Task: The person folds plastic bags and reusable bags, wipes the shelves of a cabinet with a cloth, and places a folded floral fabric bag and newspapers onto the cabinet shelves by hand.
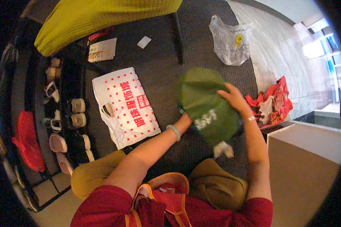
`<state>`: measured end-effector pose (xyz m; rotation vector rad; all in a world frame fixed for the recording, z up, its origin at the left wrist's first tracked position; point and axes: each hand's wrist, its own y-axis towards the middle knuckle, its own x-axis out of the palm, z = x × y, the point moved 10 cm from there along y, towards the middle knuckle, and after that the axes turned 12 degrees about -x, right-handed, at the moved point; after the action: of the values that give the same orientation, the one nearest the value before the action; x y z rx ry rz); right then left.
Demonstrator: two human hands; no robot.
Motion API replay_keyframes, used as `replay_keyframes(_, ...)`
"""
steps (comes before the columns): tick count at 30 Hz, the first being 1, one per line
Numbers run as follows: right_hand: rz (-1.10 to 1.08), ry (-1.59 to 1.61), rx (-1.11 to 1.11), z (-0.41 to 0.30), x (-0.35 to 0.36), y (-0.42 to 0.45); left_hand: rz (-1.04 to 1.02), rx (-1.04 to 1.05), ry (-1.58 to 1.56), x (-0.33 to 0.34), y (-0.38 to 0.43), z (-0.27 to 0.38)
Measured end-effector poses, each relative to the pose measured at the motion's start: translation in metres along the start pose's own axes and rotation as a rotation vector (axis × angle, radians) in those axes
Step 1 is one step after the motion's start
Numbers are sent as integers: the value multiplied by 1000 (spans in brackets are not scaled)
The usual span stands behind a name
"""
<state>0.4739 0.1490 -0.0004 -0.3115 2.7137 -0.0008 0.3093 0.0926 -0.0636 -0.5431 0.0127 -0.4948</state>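
A dark green bag [191, 93] with white lettering is slightly blurred before me, above the dark mat. My left hand [186, 118] reaches in at its lower left edge. Most of that hand is hidden by the green material, and a pale green bangle circles the wrist. At the bag's right edge is my right hand [233, 98], thumb and forefinger apart against the material; whether they grip it is unclear. A small crumpled white item [223, 149] lies just below the bag. To the left, a white plastic carrier bag [122, 105] with red print lies flat.
A shoe rack [53, 185] with several pairs of shoes stands at left, near a red bag [31, 142]. A clear plastic bag [231, 42] lies at the upper right. Crumpled red plastic [281, 99] sits beside a brown box [304, 159]. Yellow fabric [108, 20] overhangs the top.
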Motion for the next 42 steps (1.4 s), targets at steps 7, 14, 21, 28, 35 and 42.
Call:
replay_keyframes(7, -40, -381, 134, 87, 70, 17, 16, -389, -304, -26, 9, -60)
replay_keyframes(14, -51, -570, 57, 74, 73, 36, 172, -471, -467, -67, -14, -75)
replay_keyframes(21, -13, -667, 57, 90, 63, 15, 557, 231, 533, -41, -22, 52)
replay_keyframes(28, 164, -758, -148, 47, 83, 29, 309, 240, 1429, -3, 39, 3)
replay_keyframes(35, 142, -809, -59, 63, 71, 29, 308, 219, 1488, 7, 52, -6)
replay_keyframes(42, 35, -642, 56, 74, 76, 43, 282, 186, 1455, 0, 53, 7)
